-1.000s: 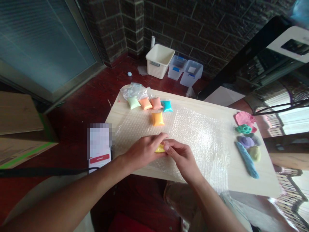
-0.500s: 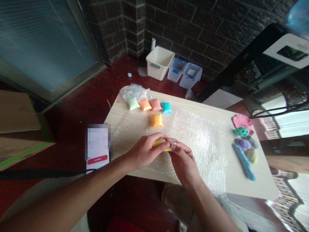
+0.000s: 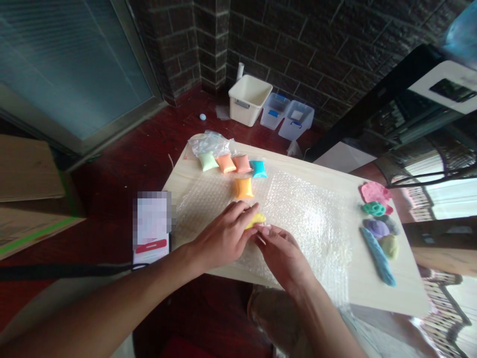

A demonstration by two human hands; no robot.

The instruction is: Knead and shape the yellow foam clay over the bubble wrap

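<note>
Over the bubble wrap [image 3: 309, 214], a piece of soft yellow clay [image 3: 256, 219] sits between the fingers of my left hand [image 3: 225, 233]. My right hand [image 3: 281, 251] is closed right beside it, thumb and index finger pinching the clear plastic wrapper [image 3: 264, 226] at the lower right of the clay. How much of the clay is still inside the wrapper is hidden by my fingers. Just beyond my hands lies an orange-yellow clay packet [image 3: 243, 188]. Behind it are a pale green packet [image 3: 207, 161], an orange packet [image 3: 225, 163], a salmon packet [image 3: 242, 163] and a blue packet [image 3: 258, 169].
Crumpled clear bags [image 3: 212, 143] rest at the table's far left corner. Shaped clay pieces, among them a blue roll [image 3: 378, 257] and a pink piece [image 3: 374, 192], lie along the right edge. A phone-like screen [image 3: 152, 223] is at the left edge. Bins [image 3: 244, 107] stand on the floor beyond.
My left fingers have shifted and lifted over the yellow clay, which shows more and sits higher and rounder. My right hand stays pinched on the clear plastic. The view has tilted slightly.
</note>
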